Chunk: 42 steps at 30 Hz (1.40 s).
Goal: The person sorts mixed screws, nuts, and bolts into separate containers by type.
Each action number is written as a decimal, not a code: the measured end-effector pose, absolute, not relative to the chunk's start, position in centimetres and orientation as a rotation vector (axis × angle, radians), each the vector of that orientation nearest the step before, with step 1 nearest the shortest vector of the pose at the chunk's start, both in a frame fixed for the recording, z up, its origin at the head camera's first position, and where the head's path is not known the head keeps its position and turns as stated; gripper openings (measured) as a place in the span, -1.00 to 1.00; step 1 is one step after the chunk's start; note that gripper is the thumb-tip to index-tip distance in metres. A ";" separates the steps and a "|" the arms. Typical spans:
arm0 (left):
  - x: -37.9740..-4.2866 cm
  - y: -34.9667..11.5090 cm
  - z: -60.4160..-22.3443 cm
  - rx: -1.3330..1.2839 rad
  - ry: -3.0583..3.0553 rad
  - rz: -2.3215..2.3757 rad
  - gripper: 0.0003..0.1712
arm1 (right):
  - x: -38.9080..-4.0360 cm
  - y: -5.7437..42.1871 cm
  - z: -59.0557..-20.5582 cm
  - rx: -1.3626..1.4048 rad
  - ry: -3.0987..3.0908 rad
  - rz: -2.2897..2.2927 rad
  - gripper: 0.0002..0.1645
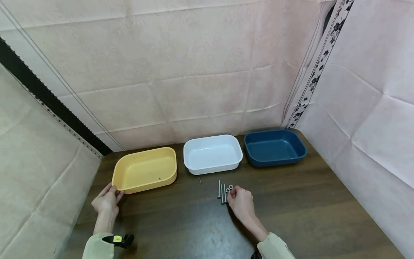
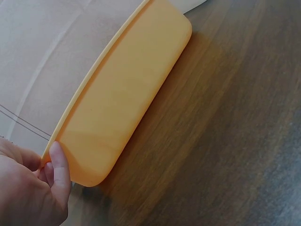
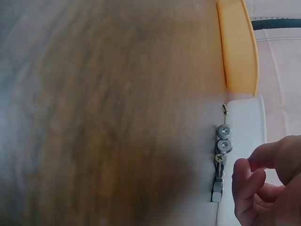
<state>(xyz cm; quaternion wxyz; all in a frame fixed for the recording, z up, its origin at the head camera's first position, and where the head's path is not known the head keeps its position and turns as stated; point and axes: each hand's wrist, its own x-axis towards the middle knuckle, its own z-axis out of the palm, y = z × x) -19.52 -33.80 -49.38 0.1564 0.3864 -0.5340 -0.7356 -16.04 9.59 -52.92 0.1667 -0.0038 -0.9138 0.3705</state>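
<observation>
My left hand (image 1: 105, 202) grips the near left corner of a yellow plastic tray (image 1: 142, 189). In the left wrist view, one digit lies against the tray's outer wall (image 2: 110, 89) and others are at its rim. My right hand (image 1: 242, 203) is beside several long metal bolts (image 1: 222, 194) and two nuts (image 1: 230, 187) on the table. Its thumb and index fingertips meet in the right wrist view, with the other fingers curled; nothing shows between them. A brass-coloured cross-head screw (image 3: 219, 158) appears next to the bolt heads (image 3: 224, 146).
A white tray (image 1: 213, 169) stands in the middle and a dark blue tray (image 1: 275, 162) at the right, both along the back of the wooden table (image 1: 181, 223). One small thin screw (image 1: 200, 181) lies before the white tray. Pale cloth (image 1: 194, 72) hangs behind.
</observation>
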 end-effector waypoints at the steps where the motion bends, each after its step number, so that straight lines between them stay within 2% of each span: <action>1: -19.5 -33.8 -49.4 1.104 -1.532 -2.105 -0.43 | -16.0 9.5 -53.0 -0.022 -2.608 1.048 -0.85; 9: -19.6 -33.9 -49.6 1.113 -1.534 -2.092 -0.43 | -16.2 9.1 -53.3 -0.036 -2.625 0.989 -0.77; 20: -19.6 -34.0 -49.6 1.106 -1.509 -2.100 -0.44 | -16.5 9.0 -53.3 -0.012 -2.735 0.930 -0.51; 28: -19.6 -34.0 -49.6 1.100 -1.507 -2.108 -0.43 | -16.5 8.8 -53.0 -0.001 -2.810 0.867 -0.40; 38: -19.7 -34.1 -49.8 1.104 -1.487 -2.106 -0.45 | -16.5 8.4 -52.5 0.005 -2.898 0.806 -0.60; 42: -19.7 -34.0 -49.7 1.100 -1.487 -2.106 -0.44 | -16.6 8.4 -52.6 0.003 -2.889 0.785 -0.61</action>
